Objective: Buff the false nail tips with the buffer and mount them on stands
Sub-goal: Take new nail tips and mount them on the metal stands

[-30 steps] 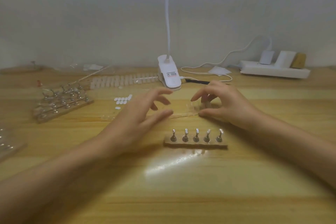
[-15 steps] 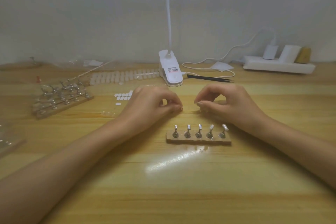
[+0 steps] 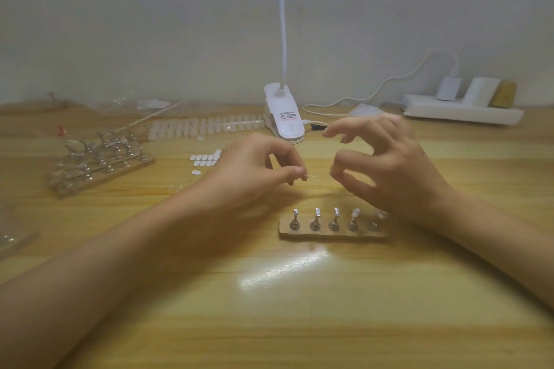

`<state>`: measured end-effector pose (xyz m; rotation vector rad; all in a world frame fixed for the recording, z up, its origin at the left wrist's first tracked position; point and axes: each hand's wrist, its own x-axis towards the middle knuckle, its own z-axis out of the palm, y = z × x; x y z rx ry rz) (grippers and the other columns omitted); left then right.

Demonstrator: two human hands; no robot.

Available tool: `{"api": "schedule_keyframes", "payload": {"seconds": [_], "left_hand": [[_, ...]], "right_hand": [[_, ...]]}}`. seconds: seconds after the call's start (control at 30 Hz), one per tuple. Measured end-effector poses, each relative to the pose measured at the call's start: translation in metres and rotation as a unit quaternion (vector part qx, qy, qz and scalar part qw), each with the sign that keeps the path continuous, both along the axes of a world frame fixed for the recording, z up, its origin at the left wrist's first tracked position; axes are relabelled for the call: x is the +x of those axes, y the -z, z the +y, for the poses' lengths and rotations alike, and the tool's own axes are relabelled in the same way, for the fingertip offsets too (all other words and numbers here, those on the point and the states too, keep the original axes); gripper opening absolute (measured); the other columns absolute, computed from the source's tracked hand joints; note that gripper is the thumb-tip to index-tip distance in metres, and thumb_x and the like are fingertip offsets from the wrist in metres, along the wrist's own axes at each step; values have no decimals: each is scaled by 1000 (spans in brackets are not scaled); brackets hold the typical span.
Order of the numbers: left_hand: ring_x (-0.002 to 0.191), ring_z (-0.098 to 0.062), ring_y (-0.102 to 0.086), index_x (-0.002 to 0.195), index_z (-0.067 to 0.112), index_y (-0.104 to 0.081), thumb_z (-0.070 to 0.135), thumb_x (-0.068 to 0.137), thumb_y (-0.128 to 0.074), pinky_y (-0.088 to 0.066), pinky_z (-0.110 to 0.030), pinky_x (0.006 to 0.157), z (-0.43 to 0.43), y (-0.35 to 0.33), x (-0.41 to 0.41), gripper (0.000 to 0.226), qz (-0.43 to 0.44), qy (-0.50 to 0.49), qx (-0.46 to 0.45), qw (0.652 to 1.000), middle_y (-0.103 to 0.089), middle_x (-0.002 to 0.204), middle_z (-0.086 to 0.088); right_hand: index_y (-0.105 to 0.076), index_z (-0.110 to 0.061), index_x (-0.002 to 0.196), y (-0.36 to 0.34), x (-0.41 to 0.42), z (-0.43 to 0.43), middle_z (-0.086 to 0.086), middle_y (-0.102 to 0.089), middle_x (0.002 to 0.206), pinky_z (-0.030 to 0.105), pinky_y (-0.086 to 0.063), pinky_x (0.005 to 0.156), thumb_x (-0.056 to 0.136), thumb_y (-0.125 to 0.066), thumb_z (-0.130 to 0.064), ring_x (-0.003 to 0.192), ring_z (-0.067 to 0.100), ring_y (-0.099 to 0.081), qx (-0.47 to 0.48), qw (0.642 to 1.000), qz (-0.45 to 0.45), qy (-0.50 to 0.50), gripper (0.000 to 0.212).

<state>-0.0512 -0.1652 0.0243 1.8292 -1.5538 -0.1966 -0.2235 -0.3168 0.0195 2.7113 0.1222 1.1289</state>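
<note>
just behind the stand [image 3: 332, 233], left hand [image 3: 251, 171] pinching a clear piece [image 3: 308, 178], right hand [image 3: 398, 171] blurred (grip unclear)

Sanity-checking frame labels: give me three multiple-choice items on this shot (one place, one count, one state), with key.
1. Where is the near stand strip?
A. Flat on the table, nearer the person than the right hand.
B. Held up in the air.
C. On the person's lap.

2. How many metal stands does it carry?
A. Three.
B. Five.
C. Eight.

3. What is the left hand doing?
A. Lying flat.
B. Pinching a small clear piece.
C. Clenched in an empty fist.

Key:
1 A, the strip lies on the wood below that hand.
2 B, five posts stand in one row.
3 B, thumb and fingertip meet on the piece.
</note>
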Motion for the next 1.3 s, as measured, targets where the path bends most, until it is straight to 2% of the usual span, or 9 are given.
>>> {"api": "schedule_keyframes", "payload": {"seconds": [0.07, 0.17, 0.27, 0.37, 0.57, 0.67, 0.83, 1.03, 1.3], "left_hand": [[71, -10, -60, 79, 31, -72, 30, 88, -71, -40, -35, 74, 3, 2, -1, 10, -116, 2, -65, 991, -68, 80, 14], [70, -19, -63, 80, 24, -74, 26, 88, -72, -37, -35, 69, 7, 2, -3, 9, -374, -11, -181, 910, -69, 80, 11], [67, -22, -64, 78, 21, -76, 24, 88, -73, -41, -35, 63, 7, 3, -3, 11, -438, -9, -240, 866, -70, 78, 6], [66, -22, -63, 76, 22, -75, 23, 88, -73, -42, -35, 63, 6, 3, -6, 12, -453, -26, -252, 855, -70, 77, 7], [68, -12, -58, 81, 30, -75, 31, 84, -76, -49, -43, 70, 2, 6, 2, 3, -142, -29, -78, 986, -66, 80, 14], [77, -8, -59, 91, 32, -75, 29, 80, -79, -51, -42, 80, -1, 13, 12, 11, -74, -16, -8, 997, -65, 90, 14], [83, -10, -62, 103, 19, -70, 22, 81, -78, -45, -16, 75, 0, 11, 5, 23, -52, 20, -111, 992, -68, 99, 8], [77, -15, -70, 87, 10, -60, 9, 85, -74, -55, -30, 65, -6, 8, -21, 14, 52, 65, -138, 987, -66, 82, 5], [75, -15, -68, 90, 8, -69, 3, 87, -72, -56, -29, 58, -4, 10, -10, 7, -17, 20, -216, 976, -65, 84, 1]], "right_hand": [[-66, -15, 79, -1, -1, 4, 2, -62, 123, 52, -41, 100, 88, -73, -13, 112, 25, -57, 201, 979, 44, -12, 12], [-59, -21, 78, -3, -1, 8, -11, -66, 113, 34, -44, 100, 92, -69, -14, 115, 10, -57, 480, 869, 121, -21, 19], [-56, -14, 76, -1, 1, 10, -10, -72, 98, 28, -50, 78, 92, -65, -9, 89, 5, -65, 586, 801, 123, -14, 19], [-52, -15, 73, -3, 4, 13, -7, -72, 90, 26, -47, 74, 91, -62, -8, 85, 7, -63, 589, 803, 88, 15, 22], [-63, -19, 81, -6, 1, 9, -8, -68, 91, 13, -38, 78, 90, -71, -22, 92, 7, -57, 473, 879, 55, 32, 12], [-68, -26, 80, -3, -1, 10, -14, -67, 96, 36, -33, 105, 83, -76, -34, 110, 13, -50, 418, 903, 81, 61, 10], [-72, -35, 75, -4, 1, 11, -16, -68, 97, 49, -32, 106, 78, -79, -37, 111, 16, -50, 409, 906, 88, 61, 8], [-78, -24, 78, -7, 3, 14, -11, -71, 88, 6, -36, 77, 84, -77, -24, 87, -2, -61, 487, 869, 85, -24, 6], [-78, -38, 103, -21, -3, 6, -24, -72, 106, 9, -44, 68, 86, -59, -48, 87, -16, -60, 586, 776, 219, -81, 27]]}}
